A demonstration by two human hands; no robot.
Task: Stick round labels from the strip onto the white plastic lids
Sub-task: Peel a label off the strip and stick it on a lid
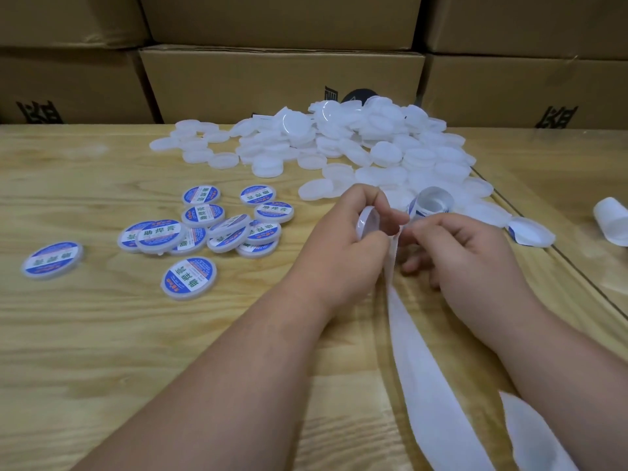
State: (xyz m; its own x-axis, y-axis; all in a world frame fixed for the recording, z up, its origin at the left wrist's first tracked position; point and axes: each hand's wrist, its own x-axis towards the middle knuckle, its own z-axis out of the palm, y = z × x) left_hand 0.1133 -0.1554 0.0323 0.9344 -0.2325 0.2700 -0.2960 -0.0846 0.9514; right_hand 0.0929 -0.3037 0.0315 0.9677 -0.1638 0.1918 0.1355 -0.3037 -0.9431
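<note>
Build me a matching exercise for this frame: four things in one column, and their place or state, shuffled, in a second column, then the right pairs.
Things
1. unlabelled white lids
2. labelled lids
3. lid in the left hand
4. spent backing strip

Place or state
A. scattered on the table left of the hands, blue and white labels facing up
B. trails from the hands toward the near edge of the table
C. heaped at the far side of the table, in front of the cardboard boxes
D. held on edge between thumb and fingers

Pairs: 1-C, 2-A, 3-D, 4-B
</note>
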